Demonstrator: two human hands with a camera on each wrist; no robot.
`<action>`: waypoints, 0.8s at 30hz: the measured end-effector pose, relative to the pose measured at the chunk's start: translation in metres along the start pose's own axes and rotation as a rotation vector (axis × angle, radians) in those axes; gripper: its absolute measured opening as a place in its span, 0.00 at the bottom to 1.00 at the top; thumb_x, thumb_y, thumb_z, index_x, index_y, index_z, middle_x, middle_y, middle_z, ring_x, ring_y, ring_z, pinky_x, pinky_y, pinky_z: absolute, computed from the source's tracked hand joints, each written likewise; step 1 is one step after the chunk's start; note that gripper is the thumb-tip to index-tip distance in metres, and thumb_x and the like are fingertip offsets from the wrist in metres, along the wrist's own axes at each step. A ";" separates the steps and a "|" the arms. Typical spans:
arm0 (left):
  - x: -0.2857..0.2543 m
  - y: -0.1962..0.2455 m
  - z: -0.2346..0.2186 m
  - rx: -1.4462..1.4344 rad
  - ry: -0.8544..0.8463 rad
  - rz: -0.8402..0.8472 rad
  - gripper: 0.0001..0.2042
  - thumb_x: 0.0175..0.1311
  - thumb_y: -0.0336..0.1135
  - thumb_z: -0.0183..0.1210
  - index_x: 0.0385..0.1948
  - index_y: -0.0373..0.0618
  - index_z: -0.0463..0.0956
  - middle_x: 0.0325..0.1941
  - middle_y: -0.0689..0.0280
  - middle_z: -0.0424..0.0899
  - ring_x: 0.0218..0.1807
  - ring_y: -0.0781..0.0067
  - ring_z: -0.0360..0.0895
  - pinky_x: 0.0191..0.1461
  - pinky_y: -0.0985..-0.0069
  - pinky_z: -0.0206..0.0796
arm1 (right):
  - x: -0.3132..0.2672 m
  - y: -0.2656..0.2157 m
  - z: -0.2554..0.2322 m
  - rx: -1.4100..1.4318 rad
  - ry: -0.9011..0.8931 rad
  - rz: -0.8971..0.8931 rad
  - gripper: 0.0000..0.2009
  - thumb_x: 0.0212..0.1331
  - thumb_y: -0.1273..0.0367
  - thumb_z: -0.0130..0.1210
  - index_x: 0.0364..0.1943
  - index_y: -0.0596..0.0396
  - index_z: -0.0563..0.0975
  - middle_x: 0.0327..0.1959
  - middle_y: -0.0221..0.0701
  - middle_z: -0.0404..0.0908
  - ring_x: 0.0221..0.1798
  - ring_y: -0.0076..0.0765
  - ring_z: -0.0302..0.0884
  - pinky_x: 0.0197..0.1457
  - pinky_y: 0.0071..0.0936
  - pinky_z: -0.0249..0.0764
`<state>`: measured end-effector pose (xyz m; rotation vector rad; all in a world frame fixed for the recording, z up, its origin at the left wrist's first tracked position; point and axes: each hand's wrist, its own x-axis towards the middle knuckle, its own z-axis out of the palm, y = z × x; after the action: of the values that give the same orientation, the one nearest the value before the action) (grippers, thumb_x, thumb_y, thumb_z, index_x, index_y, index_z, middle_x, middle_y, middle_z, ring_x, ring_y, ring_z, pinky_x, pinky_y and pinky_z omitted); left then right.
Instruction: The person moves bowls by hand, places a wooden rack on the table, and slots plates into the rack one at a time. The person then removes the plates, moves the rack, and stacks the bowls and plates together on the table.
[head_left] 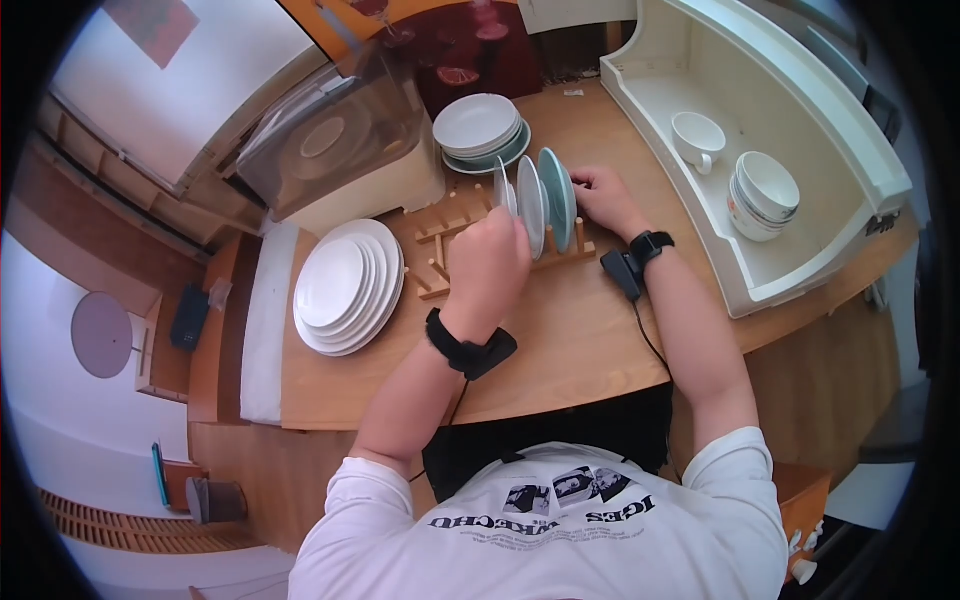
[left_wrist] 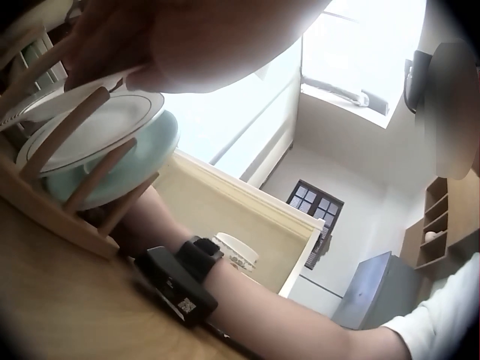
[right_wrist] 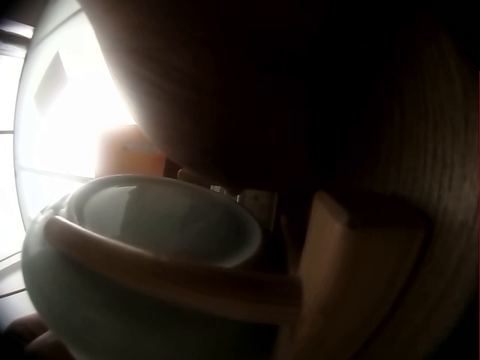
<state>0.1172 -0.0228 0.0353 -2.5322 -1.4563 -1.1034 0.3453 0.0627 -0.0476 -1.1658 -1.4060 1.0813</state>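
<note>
A wooden dish rack (head_left: 432, 292) stands on the table with several plates upright in its right part. My left hand (head_left: 490, 262) is over its middle and pinches a white plate (head_left: 502, 184) by the rim, its thumb and fingers at the edge in the left wrist view. Right of that plate stand another white plate (head_left: 530, 205) and, outermost, a pale green plate (head_left: 556, 200). My right hand (head_left: 606, 198) is beside the green plate, fingertips close to the rack's far right end. In the dark right wrist view, a peg (right_wrist: 172, 277) crosses in front of the green plate; I cannot tell what the right fingers grip.
A stack of white plates (head_left: 345, 285) lies left of the rack. Behind it are more stacked plates (head_left: 480, 125) and a lidded container (head_left: 350, 150). On the right, an open white bin (head_left: 700, 215) holds a cup (head_left: 697, 138) and stacked bowls (head_left: 765, 192).
</note>
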 end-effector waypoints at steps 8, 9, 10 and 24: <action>-0.004 -0.019 -0.101 -0.513 0.166 -0.347 0.10 0.72 0.32 0.62 0.40 0.32 0.84 0.27 0.60 0.87 0.29 0.76 0.81 0.35 0.75 0.71 | 0.003 0.006 0.001 -0.055 0.025 -0.010 0.13 0.72 0.63 0.58 0.51 0.56 0.85 0.33 0.25 0.86 0.31 0.19 0.80 0.33 0.21 0.76; -0.008 -0.027 -0.117 -0.570 0.191 -0.320 0.10 0.73 0.32 0.62 0.43 0.33 0.85 0.28 0.62 0.87 0.31 0.80 0.80 0.36 0.77 0.70 | 0.004 0.009 0.001 -0.049 0.028 -0.018 0.13 0.72 0.63 0.58 0.51 0.55 0.85 0.33 0.25 0.86 0.31 0.19 0.80 0.33 0.21 0.76; -0.014 -0.035 -0.132 -0.628 0.213 -0.293 0.10 0.73 0.32 0.62 0.46 0.33 0.85 0.29 0.64 0.87 0.33 0.84 0.78 0.38 0.80 0.69 | 0.004 0.009 0.001 -0.045 0.038 -0.009 0.12 0.72 0.64 0.58 0.50 0.55 0.86 0.33 0.25 0.86 0.30 0.19 0.80 0.33 0.21 0.76; -0.094 -0.178 -0.173 0.533 0.114 0.270 0.10 0.60 0.18 0.59 0.42 0.35 0.80 0.36 0.55 0.86 0.38 0.52 0.84 0.40 0.63 0.78 | -0.001 -0.004 0.002 -0.066 0.034 -0.041 0.12 0.72 0.67 0.56 0.49 0.59 0.85 0.29 0.24 0.83 0.27 0.18 0.77 0.29 0.20 0.74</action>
<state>-0.1462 -0.0521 0.0550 -2.1643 -1.1428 -0.6899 0.3427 0.0606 -0.0444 -1.1922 -1.4428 0.9886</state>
